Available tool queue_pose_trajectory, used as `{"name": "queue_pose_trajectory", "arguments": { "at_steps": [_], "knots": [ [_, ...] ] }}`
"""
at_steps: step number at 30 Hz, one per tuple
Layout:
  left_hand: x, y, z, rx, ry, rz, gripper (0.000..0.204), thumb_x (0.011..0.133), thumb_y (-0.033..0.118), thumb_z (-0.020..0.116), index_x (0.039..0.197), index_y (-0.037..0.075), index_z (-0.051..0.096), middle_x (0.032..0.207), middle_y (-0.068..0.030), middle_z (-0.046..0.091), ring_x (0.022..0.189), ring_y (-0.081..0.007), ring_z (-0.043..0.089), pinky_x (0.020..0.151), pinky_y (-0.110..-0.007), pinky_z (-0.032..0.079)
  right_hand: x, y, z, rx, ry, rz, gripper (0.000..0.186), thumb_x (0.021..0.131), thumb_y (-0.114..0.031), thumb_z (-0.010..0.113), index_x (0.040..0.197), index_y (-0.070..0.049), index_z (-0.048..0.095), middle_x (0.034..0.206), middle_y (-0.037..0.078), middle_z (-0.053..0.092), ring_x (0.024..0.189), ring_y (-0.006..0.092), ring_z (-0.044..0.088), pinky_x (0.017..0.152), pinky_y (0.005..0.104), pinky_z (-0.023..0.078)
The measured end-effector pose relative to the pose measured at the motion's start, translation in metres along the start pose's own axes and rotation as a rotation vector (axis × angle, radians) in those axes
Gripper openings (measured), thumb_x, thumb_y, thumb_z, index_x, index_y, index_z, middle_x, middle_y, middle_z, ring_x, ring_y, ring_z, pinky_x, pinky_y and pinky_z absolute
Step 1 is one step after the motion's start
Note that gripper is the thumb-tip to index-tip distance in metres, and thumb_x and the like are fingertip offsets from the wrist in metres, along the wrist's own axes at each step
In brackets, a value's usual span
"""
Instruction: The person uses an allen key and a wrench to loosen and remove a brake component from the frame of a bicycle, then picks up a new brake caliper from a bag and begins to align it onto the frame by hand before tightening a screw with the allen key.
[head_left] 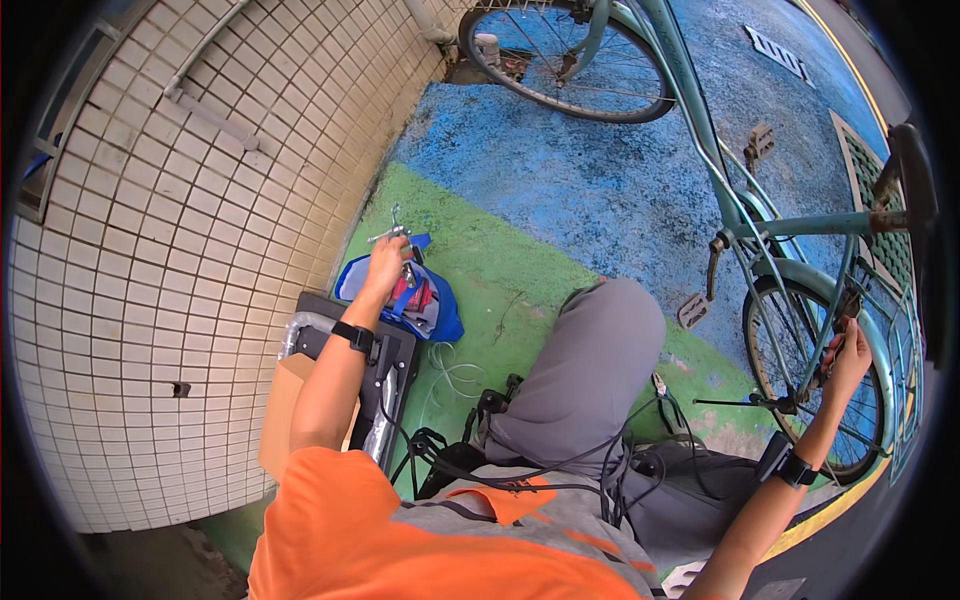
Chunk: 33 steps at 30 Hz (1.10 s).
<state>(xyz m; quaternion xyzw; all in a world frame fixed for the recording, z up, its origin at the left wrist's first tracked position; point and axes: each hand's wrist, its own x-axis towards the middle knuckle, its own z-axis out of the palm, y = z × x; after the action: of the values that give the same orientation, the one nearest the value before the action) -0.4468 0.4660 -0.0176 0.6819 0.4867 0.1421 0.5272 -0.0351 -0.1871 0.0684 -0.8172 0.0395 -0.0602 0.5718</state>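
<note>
A: How should the step in hand be done well?
B: Best judged like this: the silvery metal tool [392, 234] should be kept clear of the mouth of the blue bag [446, 312], so nothing gets snagged. The bicycle [692, 90] should be kept steady, and skin kept out of the spokes of the rear wheel [782, 358].
A: Left hand [384, 265], fingers?
B: Closed, no wide gap. The tool is gripped at the fingertips, over the bag; the exact grip is partly hidden by the hand itself.
A: Right hand [849, 353]?
B: Fingers curled, placed at the frame by the rear wheel. Whether a part is gripped or only touched can't be told; too small and dark there.
A: Locations?
B: Bag and tool are placed near the wall-side edge of the painted ground [520, 260], black case [402, 352] just beside the bag. The bicycle's rear end is stood near the roadside edge, by the yellow line [826, 527]. Pliers [664, 400] are laid between the knee [600, 330] and the rear wheel.
</note>
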Motion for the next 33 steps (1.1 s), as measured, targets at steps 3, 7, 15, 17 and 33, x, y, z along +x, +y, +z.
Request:
{"name": "queue_pose_trajectory", "arguments": {
  "at_steps": [3, 7, 15, 17, 33],
  "knots": [
    [-0.014, -0.043, 0.004, -0.156, 0.035, -0.288, 0.048, 0.098, 0.034, 0.045, 0.131, 0.001, 0.050, 0.126, -0.0148, 0.062, 0.110, -0.0284, 0.062, 0.075, -0.043, 0.049, 0.010, 0.006, -0.016, 0.031, -0.020, -0.005, 0.032, 0.101, -0.032, 0.055, 0.109, -0.003, 0.067, 0.058, -0.002, 0.050, 0.036, 0.0053, 0.039, 0.032, 0.0219, 0.027],
    [-0.007, -0.095, 0.013, -0.178, 0.004, -0.431, 0.046, 0.099, 0.035, 0.043, 0.132, 0.005, 0.051, 0.118, -0.0134, 0.064, 0.099, -0.0254, 0.063, 0.078, -0.046, 0.047, 0.024, 0.015, -0.027, 0.016, -0.051, -0.015, 0.033, 0.100, -0.033, 0.057, 0.111, -0.004, 0.068, 0.062, -0.003, 0.051, 0.042, 0.0042, 0.043, 0.034, 0.0210, 0.028],
    [0.057, -0.217, 0.055, 0.082, 0.035, -0.549, 0.037, 0.092, 0.022, 0.045, 0.110, -0.003, 0.065, 0.106, -0.0213, 0.067, 0.095, -0.0328, 0.066, 0.077, -0.050, 0.052, 0.018, 0.021, -0.020, -0.028, -0.036, -0.061, 0.035, 0.102, -0.033, 0.053, 0.116, -0.003, 0.067, 0.062, -0.003, 0.046, 0.043, 0.0039, 0.038, 0.037, 0.0213, 0.028],
    [0.060, -0.211, 0.089, 0.356, -0.136, -0.459, 0.042, 0.090, 0.022, 0.044, 0.109, -0.007, 0.067, 0.120, -0.0293, 0.063, 0.114, -0.0384, 0.063, 0.093, -0.046, 0.050, 0.007, 0.002, -0.040, -0.050, -0.012, -0.083, 0.035, 0.103, -0.032, 0.052, 0.116, -0.003, 0.067, 0.062, -0.003, 0.044, 0.044, 0.0038, 0.037, 0.037, 0.0212, 0.027],
    [0.054, -0.186, 0.076, 0.439, 0.078, -0.380, 0.041, 0.088, 0.019, 0.049, 0.118, -0.006, 0.062, 0.121, -0.0318, 0.061, 0.118, -0.0438, 0.057, 0.100, -0.048, 0.046, -0.008, -0.026, -0.019, -0.028, -0.008, 0.023, 0.039, 0.103, -0.033, 0.052, 0.123, -0.001, 0.063, 0.063, -0.004, 0.039, 0.046, 0.0035, 0.033, 0.040, 0.0220, 0.024]
  ]
}}
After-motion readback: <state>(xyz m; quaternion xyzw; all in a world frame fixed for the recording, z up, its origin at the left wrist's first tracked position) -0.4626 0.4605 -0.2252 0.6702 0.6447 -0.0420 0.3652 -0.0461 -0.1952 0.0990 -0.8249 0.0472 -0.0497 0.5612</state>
